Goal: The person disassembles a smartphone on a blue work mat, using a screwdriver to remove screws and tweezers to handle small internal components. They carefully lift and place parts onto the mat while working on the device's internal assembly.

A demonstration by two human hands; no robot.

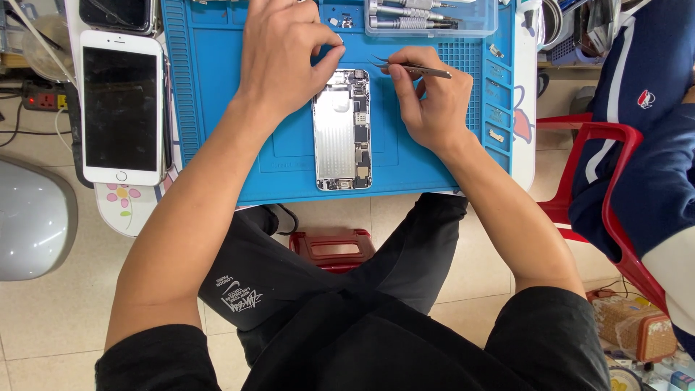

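Observation:
An opened silver phone body (342,130) lies on a blue work mat (232,108), its circuit parts showing along the right side. My left hand (284,54) rests at the phone's top left corner, fingers curled and touching its upper edge. My right hand (428,98) pinches thin metal tweezers (413,69), whose tips point left just above the phone's top right corner.
A white phone screen panel (121,108) lies left of the mat, beside a dark one (119,13). A clear box of screwdriver tools (431,16) sits at the mat's far edge. A red plastic chair (601,181) with another person stands right; a red stool (334,250) is below.

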